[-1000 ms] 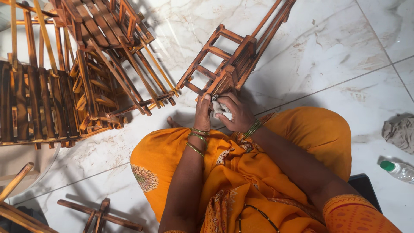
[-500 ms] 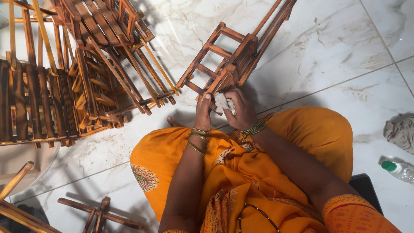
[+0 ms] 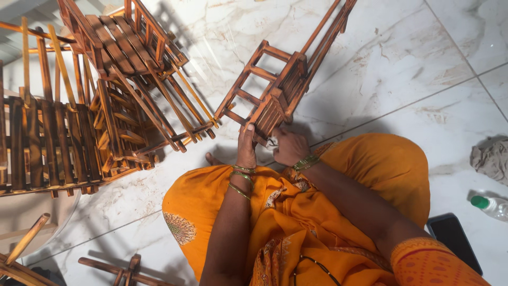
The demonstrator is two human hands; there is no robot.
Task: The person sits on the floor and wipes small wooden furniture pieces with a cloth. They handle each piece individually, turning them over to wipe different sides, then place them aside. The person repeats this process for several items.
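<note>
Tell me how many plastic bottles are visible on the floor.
1. A clear plastic bottle with a green cap lies at the right edge of the view, below the grey cloth. It is partly cut off; others may lie outside the view.

Orange patterned garment (image 3: 317, 233) — green-gold bangles (image 3: 306, 162) at both wrists.

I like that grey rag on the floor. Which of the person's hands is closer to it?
The right hand. It is at the small wooden frame, on the side toward the grey rag, though far from it. The left hand grips the frame farther away.
</note>
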